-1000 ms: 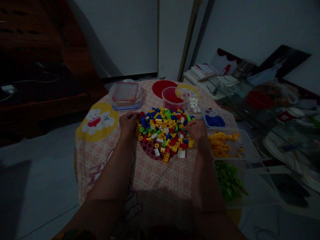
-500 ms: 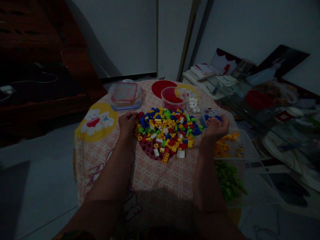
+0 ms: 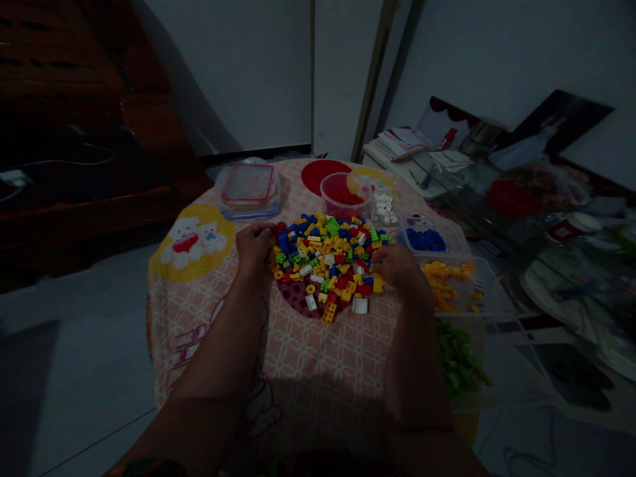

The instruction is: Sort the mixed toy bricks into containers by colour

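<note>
A mixed pile of toy building bricks (image 3: 328, 255) in yellow, red, blue, green and white covers the middle of the table. My left hand (image 3: 253, 246) rests at the pile's left edge, its fingers curled in beside a red brick; whatever they hold is hidden. At the right edge of the pile is my right hand (image 3: 401, 268), fingertips pointing in among the bricks, too dark and blurred to show a grip. Just beyond it, blue bricks (image 3: 424, 240) lie in a clear box. Yellow bricks (image 3: 442, 285) and green bricks (image 3: 460, 358) fill two boxes nearer me.
A round clear tub (image 3: 346, 192) with red bricks stands behind the pile, white bricks (image 3: 383, 209) beside it. Stacked lidded containers (image 3: 250, 189) sit at the back left. A patterned cloth (image 3: 318, 361) covers the round table. A cluttered glass table (image 3: 477, 189) adjoins on the right.
My right hand has moved left and slightly down, from over the blue-brick box to the pile's right edge. The blue bricks in the box now show fully. My left hand has stayed put.
</note>
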`<state>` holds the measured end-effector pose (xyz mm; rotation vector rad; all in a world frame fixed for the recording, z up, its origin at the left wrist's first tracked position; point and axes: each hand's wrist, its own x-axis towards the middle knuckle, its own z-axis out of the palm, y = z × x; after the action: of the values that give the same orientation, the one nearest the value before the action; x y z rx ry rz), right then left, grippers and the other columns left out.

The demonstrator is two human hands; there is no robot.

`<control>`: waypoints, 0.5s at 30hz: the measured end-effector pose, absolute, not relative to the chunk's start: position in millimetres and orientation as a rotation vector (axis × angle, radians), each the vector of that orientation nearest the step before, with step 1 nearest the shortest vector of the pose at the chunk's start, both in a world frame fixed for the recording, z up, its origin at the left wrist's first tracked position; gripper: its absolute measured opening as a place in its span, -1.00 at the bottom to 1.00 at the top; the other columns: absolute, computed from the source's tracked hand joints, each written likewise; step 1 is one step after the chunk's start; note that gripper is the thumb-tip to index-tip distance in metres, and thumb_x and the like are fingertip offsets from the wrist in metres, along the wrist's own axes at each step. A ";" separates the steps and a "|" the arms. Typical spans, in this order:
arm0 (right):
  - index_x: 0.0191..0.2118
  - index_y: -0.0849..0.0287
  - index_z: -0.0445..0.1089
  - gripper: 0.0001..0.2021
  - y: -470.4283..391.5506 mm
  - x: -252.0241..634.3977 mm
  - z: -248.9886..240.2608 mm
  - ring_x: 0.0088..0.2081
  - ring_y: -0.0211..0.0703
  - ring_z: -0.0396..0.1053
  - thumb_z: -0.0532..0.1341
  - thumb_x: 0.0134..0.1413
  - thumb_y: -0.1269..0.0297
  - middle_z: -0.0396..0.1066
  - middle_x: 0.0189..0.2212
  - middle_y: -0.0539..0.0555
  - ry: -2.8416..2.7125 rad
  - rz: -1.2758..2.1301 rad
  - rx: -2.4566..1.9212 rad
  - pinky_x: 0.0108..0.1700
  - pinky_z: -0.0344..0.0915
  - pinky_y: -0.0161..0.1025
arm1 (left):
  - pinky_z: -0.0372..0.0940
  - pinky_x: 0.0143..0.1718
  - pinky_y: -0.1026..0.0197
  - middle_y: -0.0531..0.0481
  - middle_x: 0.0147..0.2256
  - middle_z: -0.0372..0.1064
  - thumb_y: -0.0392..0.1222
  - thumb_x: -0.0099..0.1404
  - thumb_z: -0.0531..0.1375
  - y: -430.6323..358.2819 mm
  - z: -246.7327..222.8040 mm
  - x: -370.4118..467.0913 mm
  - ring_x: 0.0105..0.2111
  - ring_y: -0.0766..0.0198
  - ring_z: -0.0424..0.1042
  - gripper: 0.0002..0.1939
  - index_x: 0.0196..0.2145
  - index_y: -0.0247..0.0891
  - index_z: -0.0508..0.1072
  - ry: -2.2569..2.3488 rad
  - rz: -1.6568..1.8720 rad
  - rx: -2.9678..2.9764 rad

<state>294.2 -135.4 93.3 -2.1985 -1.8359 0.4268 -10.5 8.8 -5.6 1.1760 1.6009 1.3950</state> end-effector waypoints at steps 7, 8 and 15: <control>-0.30 0.13 0.67 -0.89 -135.3 276.0 104.7 -0.17 -0.04 0.60 0.36 0.10 0.43 0.68 -0.22 0.17 -2.025 0.553 -2.528 -0.26 0.30 -0.33 | 0.43 -0.25 0.21 -0.07 -0.31 0.62 -0.22 0.04 0.20 4.6 -2.6 -12.2 -0.30 0.16 0.56 -0.68 -0.27 -0.27 0.68 1.558 1.402 1.123; -0.26 0.14 0.68 -0.88 -134.5 274.0 105.7 -0.16 -0.05 0.61 0.37 0.11 0.41 0.68 -0.21 0.18 -2.055 0.577 -2.535 -0.27 0.30 -0.34 | 0.43 -0.23 0.22 -0.07 -0.29 0.62 -0.22 0.05 0.20 5.1 -3.5 -12.2 -0.29 0.16 0.57 -0.68 -0.26 -0.27 0.68 1.571 1.396 1.134; -0.15 0.23 0.69 -0.81 -129.7 268.9 106.9 -0.09 -0.01 0.62 0.35 0.16 0.38 0.68 -0.14 0.24 -2.172 0.660 -2.550 -0.28 0.29 -0.34 | 0.47 -0.03 0.15 -0.05 -0.15 0.67 -0.22 0.14 0.19 8.2 -9.1 -3.1 -0.11 0.12 0.59 -0.62 -0.14 -0.21 0.71 1.646 1.342 1.325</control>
<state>268.9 -129.7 106.9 -2.5503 -2.1722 0.6602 -3.1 8.2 -9.1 1.3253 1.6457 1.3423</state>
